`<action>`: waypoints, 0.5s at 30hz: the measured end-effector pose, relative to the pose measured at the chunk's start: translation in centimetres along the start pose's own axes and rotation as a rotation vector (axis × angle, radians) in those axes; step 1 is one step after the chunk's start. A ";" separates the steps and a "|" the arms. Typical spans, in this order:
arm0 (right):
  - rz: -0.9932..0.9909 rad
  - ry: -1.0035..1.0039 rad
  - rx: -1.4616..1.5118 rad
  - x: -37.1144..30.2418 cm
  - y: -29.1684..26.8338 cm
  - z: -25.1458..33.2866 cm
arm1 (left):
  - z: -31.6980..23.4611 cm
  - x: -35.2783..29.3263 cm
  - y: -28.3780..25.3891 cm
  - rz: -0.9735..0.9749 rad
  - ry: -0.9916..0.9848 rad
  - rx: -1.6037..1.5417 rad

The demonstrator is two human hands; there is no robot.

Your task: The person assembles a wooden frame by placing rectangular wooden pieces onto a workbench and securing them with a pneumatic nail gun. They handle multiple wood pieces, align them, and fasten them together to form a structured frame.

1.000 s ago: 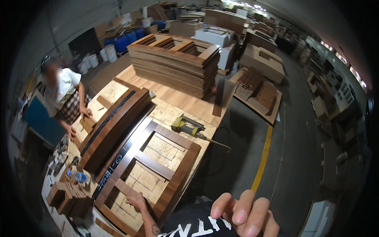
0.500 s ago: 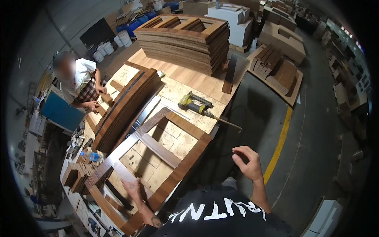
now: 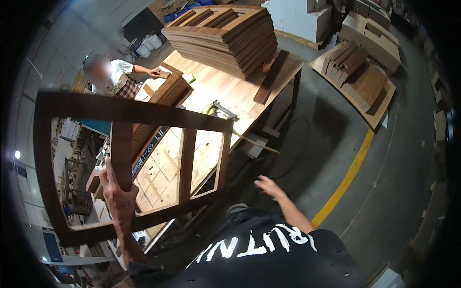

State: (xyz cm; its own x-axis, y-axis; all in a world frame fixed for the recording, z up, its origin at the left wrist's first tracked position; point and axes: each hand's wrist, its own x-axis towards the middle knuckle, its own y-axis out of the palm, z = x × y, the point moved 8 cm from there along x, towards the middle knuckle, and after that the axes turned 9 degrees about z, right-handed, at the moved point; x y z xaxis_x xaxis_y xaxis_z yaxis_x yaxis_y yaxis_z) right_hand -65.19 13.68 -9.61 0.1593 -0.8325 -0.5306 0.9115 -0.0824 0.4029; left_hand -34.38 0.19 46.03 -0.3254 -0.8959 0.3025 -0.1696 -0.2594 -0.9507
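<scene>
Wooden frame: dark-brown rectangular wooden frame with crossbars point(image 3: 158, 113), raised and tilted across the left half of the picture, between the camera and the tabletop of pale wood point(image 3: 240, 98).
Long axis: roughly left to right, its upper rail sloping slightly down toward the picture's centre.
Left hand: left hand point(image 3: 119, 194), lower left, its grip closed on the left crossbar; the frame's greater part extends rightward from it.
Right hand: right hand point(image 3: 270, 186), centre right, fingers spread and empty, apart from the frame; the frame's narrow right-hand end is its nearest part.
Nearer hand: the left, in contact.
White plastic buckets point(image 3: 146, 45): on the floor, upper left; contents not discernible.
Blue drums point(image 3: 186, 12): top edge, left of centre, partly hidden by the stack of brown wooden frames point(image 3: 221, 48); contents not discernible.
</scene>
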 end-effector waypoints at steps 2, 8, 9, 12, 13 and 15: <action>0.090 -0.016 0.103 0.7 0.9 0.0 | -5.2 1.5 -1.5 -0.003 0.161 0.095; 0.224 -0.011 0.345 -0.5 1.5 2.1 | -18.7 7.8 -3.5 0.041 0.584 0.085; 0.331 -0.014 0.391 -1.3 5.1 2.4 | -20.9 7.2 -6.8 0.091 0.538 0.176; 0.294 -0.173 0.635 -0.3 -2.5 2.3 | -26.6 11.6 -4.0 0.064 0.807 0.067; 0.322 -0.238 0.661 -2.8 -1.9 4.8 | -27.2 12.6 -3.2 0.061 0.840 0.029; 0.278 -0.275 0.715 -4.7 -3.4 8.0 | -30.1 15.3 -2.3 0.194 0.802 0.017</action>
State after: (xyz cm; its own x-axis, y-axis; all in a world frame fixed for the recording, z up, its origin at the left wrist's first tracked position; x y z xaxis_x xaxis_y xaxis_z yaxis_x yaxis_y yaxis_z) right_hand -72.11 13.46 -2.53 0.1610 -0.9710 -0.1766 0.3751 -0.1053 0.9210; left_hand -66.95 -2.06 54.84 -0.9139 -0.3973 0.0829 -0.0301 -0.1373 -0.9901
